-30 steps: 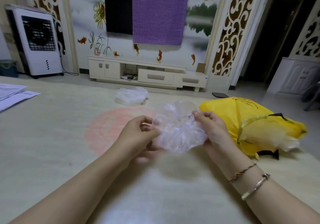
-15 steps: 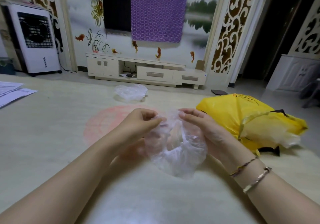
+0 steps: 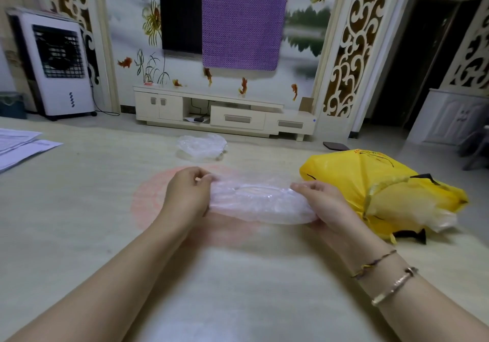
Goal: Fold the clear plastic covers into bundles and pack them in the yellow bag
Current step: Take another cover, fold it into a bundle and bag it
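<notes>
Stretching sideways, the clear plastic cover (image 3: 260, 204) had gone from a hanging crumpled pouch to a flat, wide oval, probably readying a fold. The left hand (image 3: 186, 196) and right hand (image 3: 321, 204) each pinched an end above the table (image 3: 79, 222). Thin, crinkly film; yellow bag (image 3: 370, 182) lay just beside, another clear cover (image 3: 202, 145) beyond.

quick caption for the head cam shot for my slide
Left hand and right hand stretch a clear plastic cover between them, yellow bag at the right.
</notes>
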Action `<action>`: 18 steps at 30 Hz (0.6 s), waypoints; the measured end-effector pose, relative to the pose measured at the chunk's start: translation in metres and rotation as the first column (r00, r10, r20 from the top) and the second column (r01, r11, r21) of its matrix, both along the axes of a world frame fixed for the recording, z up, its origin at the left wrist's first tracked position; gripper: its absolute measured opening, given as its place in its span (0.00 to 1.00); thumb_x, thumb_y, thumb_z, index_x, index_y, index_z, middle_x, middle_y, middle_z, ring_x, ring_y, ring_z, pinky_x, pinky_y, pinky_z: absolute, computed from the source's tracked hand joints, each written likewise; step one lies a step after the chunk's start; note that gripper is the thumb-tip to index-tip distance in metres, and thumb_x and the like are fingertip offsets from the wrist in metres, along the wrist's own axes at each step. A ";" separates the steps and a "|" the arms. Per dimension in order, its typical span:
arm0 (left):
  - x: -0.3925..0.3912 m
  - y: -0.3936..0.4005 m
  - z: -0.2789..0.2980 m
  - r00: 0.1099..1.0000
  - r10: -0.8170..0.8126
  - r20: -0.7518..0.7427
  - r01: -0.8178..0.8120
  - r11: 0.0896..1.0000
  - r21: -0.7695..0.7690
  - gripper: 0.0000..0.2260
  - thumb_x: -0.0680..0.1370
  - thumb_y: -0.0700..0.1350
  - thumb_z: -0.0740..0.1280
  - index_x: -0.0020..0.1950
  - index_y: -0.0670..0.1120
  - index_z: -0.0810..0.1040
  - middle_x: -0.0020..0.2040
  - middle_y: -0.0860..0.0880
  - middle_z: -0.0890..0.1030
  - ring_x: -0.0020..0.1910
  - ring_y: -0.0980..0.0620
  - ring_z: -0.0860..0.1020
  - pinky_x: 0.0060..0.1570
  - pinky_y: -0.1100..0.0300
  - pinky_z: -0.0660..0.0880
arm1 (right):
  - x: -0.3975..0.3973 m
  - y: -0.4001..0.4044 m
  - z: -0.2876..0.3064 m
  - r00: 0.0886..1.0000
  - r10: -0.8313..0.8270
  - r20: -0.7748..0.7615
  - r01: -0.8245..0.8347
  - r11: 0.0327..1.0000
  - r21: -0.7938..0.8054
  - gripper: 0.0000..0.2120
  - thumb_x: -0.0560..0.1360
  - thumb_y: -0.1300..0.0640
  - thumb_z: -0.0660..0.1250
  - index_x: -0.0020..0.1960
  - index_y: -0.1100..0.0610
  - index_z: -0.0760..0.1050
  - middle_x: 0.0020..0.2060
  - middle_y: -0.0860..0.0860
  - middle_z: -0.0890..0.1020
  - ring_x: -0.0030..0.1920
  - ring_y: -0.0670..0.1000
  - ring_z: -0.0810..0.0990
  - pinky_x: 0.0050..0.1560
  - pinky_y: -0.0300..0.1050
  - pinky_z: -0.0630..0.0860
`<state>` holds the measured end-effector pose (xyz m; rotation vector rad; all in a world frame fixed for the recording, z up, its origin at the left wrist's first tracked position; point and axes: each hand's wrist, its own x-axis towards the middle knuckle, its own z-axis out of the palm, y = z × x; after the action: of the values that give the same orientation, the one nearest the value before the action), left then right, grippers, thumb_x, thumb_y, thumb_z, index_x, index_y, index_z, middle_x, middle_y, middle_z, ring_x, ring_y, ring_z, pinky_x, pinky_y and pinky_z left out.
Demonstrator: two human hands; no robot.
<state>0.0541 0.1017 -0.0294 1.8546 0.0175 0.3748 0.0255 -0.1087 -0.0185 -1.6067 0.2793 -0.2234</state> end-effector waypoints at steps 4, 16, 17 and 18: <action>0.000 0.008 -0.003 0.997 0.010 -0.072 0.009 0.966 0.258 0.05 0.78 0.44 0.65 0.46 0.45 0.79 0.27 0.50 0.75 0.17 0.60 0.70 0.26 0.62 0.66 | 0.010 -0.005 -0.004 0.997 -0.047 0.060 0.063 0.955 -0.292 0.10 0.73 0.58 0.72 0.41 0.56 0.71 0.31 0.49 0.72 0.29 0.46 0.69 0.25 0.35 0.64; -0.023 -0.002 0.005 0.873 -0.302 0.384 0.124 0.897 0.424 0.11 0.72 0.42 0.62 0.51 0.52 0.78 0.50 0.60 0.76 0.49 0.59 0.73 0.48 0.74 0.64 | -0.003 -0.009 -0.010 0.886 0.362 0.291 0.105 0.453 -0.885 0.08 0.78 0.60 0.63 0.57 0.56 0.74 0.53 0.50 0.76 0.56 0.47 0.73 0.53 0.32 0.65; -0.021 -0.003 -0.001 0.850 -0.386 0.358 0.164 0.840 0.517 0.12 0.74 0.42 0.61 0.54 0.51 0.78 0.51 0.59 0.78 0.51 0.59 0.74 0.51 0.74 0.64 | -0.004 -0.007 -0.011 0.872 0.406 0.273 0.081 0.431 -0.899 0.09 0.78 0.60 0.62 0.57 0.55 0.75 0.54 0.49 0.77 0.57 0.46 0.74 0.54 0.31 0.64; -0.019 -0.003 -0.007 0.847 -0.442 0.294 0.197 0.776 0.599 0.12 0.76 0.43 0.61 0.57 0.51 0.78 0.54 0.58 0.78 0.55 0.57 0.74 0.53 0.74 0.63 | -0.004 -0.005 -0.013 0.868 0.435 0.238 0.043 0.411 -0.911 0.10 0.79 0.60 0.61 0.59 0.55 0.75 0.57 0.48 0.77 0.59 0.46 0.73 0.56 0.32 0.64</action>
<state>0.0355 0.0984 -0.0363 2.2481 -0.7890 0.5686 0.0214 -0.1141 -0.0313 -2.5869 -0.5344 -0.6273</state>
